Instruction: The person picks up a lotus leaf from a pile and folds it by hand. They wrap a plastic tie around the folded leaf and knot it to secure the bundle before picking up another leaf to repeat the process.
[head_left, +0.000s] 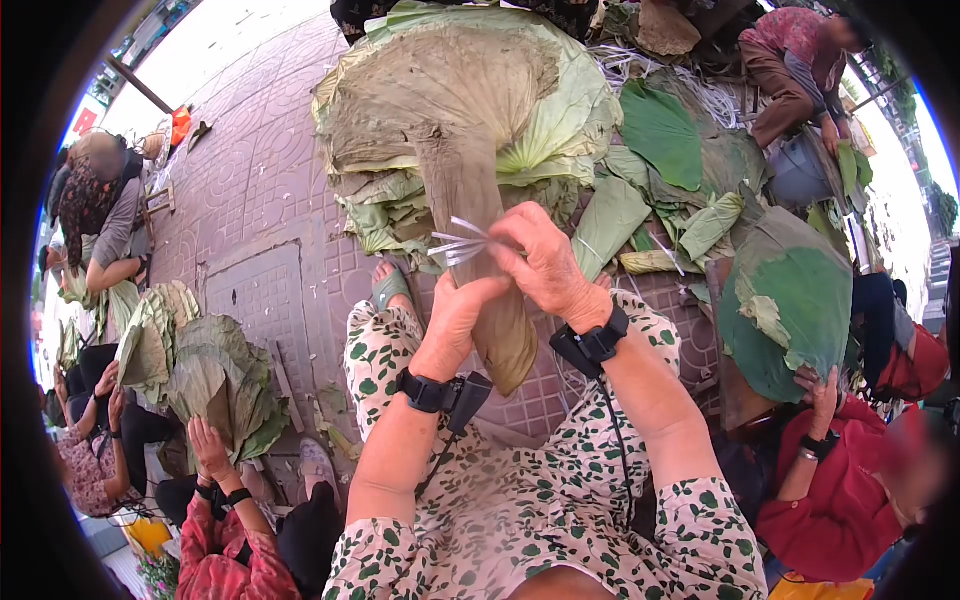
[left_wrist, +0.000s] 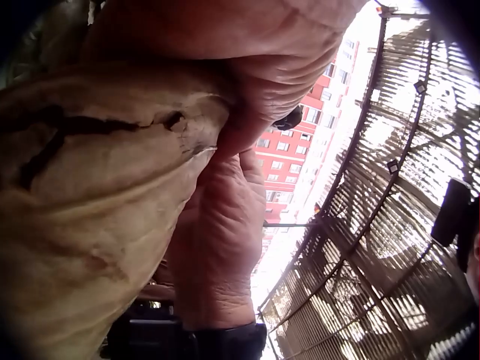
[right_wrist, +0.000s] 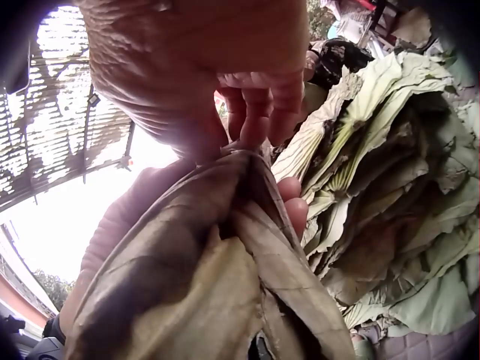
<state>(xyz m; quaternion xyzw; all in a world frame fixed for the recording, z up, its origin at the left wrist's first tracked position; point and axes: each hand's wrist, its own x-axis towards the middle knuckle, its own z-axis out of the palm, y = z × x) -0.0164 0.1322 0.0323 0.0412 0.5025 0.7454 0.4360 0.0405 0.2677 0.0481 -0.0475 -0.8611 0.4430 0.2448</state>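
Note:
A long folded brown leaf bundle (head_left: 503,345) extends from a broad leaf stack (head_left: 565,110) toward the knees. The left hand (head_left: 455,318) grips it from the left side, thumb on top. Thin white strips (head_left: 460,243) fan out leftward across the bundle. At their right end, the right hand (head_left: 548,262) pinches with thumb and fingers. In the right wrist view, the right hand (right_wrist: 195,75) bends over the gathered leaf (right_wrist: 202,292), and left fingertips (right_wrist: 295,206) show behind it. The left wrist view shows the leaf's underside (left_wrist: 97,225) close up, with dark cracks.
More leaves, a green one (head_left: 662,135) among them, lie at the upper right beside a pile of white strips (head_left: 705,98). People sit on both sides, some handling leaves (head_left: 225,385). A sandalled foot (head_left: 392,287) stands left of the bundle on paving (head_left: 250,120).

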